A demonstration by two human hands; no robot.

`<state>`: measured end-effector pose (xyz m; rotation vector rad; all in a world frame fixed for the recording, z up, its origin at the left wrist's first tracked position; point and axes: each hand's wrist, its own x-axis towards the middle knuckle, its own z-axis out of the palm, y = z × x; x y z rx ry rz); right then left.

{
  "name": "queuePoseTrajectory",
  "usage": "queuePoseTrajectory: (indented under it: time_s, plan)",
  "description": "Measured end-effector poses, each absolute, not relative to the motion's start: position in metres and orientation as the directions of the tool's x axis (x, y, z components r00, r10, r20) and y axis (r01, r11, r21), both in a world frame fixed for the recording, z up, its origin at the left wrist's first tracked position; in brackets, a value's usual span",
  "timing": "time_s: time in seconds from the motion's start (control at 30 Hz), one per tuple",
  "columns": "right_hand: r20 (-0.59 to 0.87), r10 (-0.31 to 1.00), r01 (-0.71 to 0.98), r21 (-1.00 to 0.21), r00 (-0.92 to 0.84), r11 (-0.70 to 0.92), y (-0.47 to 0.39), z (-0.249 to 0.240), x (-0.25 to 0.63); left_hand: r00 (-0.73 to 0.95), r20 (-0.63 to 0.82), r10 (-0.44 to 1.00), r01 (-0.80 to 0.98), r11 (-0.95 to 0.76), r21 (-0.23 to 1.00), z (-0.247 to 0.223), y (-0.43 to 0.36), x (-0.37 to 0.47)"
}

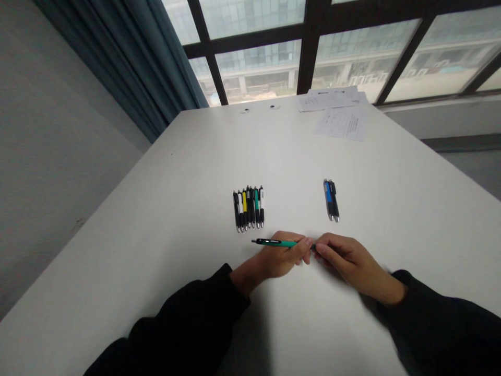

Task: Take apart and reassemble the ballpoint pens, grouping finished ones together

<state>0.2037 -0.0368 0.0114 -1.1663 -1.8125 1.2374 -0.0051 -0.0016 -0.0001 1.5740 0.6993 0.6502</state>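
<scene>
in the head view, a green pen (288, 244) lies nearly level above the white table (195, 172), just nearer the wearer than the pen row (249, 208). the left hand (284, 258) is clamped on its barrel, probably to keep it steady while the right hand (350, 259) pinches its dark tip end, thumb and finger together. the row lies side by side, tips nearward, perhaps for neatness; the pen pair (331, 200) rests well apart, rightward.
</scene>
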Motion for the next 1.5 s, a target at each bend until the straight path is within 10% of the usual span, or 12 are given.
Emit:
queuePoseTrajectory:
  time_s: [1.5]
  plan:
    - [-0.005,0.957,0.128,-0.991,-0.291,0.034,-0.043,0.005,0.200,0.600,-0.031,0.799,0.038,0.011,0.999,0.005,-0.003,-0.005]
